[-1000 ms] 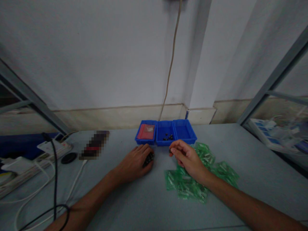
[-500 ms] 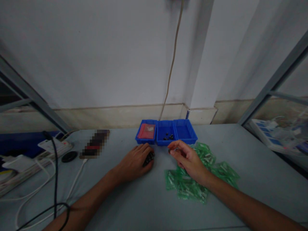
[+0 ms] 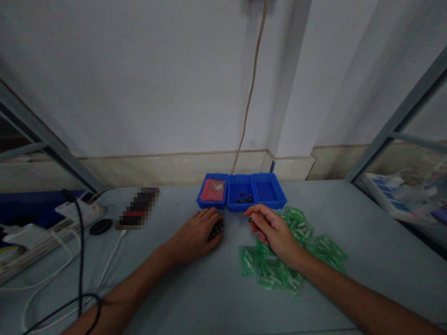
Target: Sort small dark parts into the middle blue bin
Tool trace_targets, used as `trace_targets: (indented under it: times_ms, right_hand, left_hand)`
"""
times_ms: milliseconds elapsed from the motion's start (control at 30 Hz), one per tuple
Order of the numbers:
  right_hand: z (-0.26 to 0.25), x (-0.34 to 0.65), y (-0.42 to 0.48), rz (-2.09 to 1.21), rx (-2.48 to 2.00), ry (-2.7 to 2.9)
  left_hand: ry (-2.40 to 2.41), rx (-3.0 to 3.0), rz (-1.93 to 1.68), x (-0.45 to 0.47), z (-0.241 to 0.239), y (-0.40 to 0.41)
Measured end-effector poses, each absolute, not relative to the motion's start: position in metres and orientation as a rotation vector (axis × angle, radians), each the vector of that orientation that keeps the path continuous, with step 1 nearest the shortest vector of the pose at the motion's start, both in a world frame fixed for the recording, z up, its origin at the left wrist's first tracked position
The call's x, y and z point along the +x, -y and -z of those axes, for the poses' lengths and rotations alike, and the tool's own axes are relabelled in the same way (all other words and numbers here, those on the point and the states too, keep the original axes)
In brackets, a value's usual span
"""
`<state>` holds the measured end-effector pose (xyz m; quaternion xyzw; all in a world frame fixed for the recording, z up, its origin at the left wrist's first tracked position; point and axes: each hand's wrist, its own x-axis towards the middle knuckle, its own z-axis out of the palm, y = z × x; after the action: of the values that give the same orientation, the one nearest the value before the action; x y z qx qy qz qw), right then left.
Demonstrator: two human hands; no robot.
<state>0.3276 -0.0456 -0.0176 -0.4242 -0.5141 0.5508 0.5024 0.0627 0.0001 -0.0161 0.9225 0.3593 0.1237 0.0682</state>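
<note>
My left hand (image 3: pixel 199 235) rests on the table, its fingers curled around a cluster of small dark shiny parts (image 3: pixel 216 229). Their exact kind is too small to make out. To the right, my right hand (image 3: pixel 275 232) is held above the tabletop with thumb and fingers closed on one small dark part (image 3: pixel 250 219). Beneath and beside that hand lie several green plastic bags (image 3: pixel 279 274) with pale pieces inside. Beyond both hands, a blue middle bin (image 3: pixel 234 206) contains a few small dark parts (image 3: pixel 246 199).
A blue left bin (image 3: pixel 201 203) holds a pink bag (image 3: pixel 212 190); a blue right bin (image 3: pixel 268 188) adjoins the middle one. On the left lie a pixelated phone-like object (image 3: pixel 138 208), a black round disc (image 3: pixel 101 227), cables and a power strip (image 3: pixel 31 251). A wall (image 3: pixel 167 93) closes the back.
The thumb and fingers of my right hand have shifted slightly, and the small dark part sits a little lower and further right. My left hand stays in place.
</note>
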Motion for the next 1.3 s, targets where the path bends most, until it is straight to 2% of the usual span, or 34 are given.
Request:
trace_targets:
  times_ms: [667, 1300]
  right_hand:
    - [0.0183, 0.3283, 0.0444, -1.283, -1.046, 1.261]
    - [0.0234, 0.3281, 0.0444, -1.377, -0.998, 1.225]
  left_hand:
    - [-1.06, 2.764, -0.372, 0.0625, 0.0154, 0.0003]
    - [-1.049, 2.766, -0.383, 0.0613, 0.0148, 0.0005]
